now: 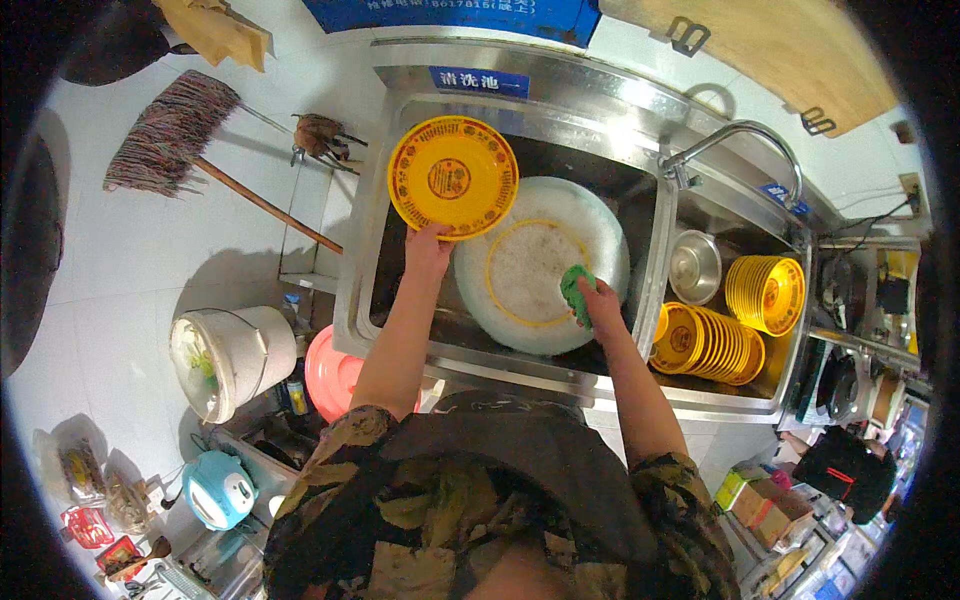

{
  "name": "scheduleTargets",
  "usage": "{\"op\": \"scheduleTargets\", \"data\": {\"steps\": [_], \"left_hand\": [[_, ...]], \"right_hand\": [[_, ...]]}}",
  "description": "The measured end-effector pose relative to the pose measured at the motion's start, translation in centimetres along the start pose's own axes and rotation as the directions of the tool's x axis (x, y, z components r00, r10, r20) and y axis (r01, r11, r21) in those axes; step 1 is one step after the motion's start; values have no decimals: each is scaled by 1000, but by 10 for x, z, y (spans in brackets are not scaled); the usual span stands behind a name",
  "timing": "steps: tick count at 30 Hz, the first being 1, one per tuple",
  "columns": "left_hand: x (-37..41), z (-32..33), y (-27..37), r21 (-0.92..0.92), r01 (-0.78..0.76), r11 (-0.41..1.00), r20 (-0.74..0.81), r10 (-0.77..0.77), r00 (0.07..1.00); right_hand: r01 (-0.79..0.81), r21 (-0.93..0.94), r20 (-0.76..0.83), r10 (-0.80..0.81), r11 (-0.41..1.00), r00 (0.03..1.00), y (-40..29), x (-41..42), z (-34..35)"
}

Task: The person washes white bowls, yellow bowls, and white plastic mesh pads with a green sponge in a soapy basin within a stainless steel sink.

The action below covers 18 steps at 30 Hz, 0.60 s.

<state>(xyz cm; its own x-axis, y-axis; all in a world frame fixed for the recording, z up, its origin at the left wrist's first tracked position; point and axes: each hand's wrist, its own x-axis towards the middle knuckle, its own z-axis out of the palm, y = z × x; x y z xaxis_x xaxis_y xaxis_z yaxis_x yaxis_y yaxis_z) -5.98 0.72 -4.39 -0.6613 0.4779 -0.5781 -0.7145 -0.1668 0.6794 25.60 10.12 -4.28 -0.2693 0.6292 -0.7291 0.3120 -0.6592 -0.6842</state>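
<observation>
My left hand (430,251) grips the near rim of a yellow patterned plate (452,177), held up over the back left of the stainless steel sink (352,292). In my right hand (602,306) is a green scouring pad (577,294), above the right side of a large round basin (541,202). Cloudy, foamy water fills the basin, and a yellow ring, perhaps a plate's rim, shows in it. Stacks of yellow dishes (765,294) (709,341) lie tipped in the second sink bowl on the right, beside a metal bowl (694,266).
A curved faucet (739,129) rises behind the divider between the sinks. Left of the sink are a mop (176,135), a white bucket (240,360) and a pink basin (330,375). At far right, another person (847,472) in dark clothing is near cardboard boxes (769,510).
</observation>
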Motion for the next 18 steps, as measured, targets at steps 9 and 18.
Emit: {"op": "scheduleTargets", "data": {"steps": [9,18], "left_hand": [[48,-24,-41,-187,5,982,-41,-13,999],[57,-38,-39,-303,44,952,58,-28,998]], "right_hand": [[-56,-18,12,57,998,998,9,-4,-10],[-17,-4,6,17,1000,1000,25,17,-8]]}}
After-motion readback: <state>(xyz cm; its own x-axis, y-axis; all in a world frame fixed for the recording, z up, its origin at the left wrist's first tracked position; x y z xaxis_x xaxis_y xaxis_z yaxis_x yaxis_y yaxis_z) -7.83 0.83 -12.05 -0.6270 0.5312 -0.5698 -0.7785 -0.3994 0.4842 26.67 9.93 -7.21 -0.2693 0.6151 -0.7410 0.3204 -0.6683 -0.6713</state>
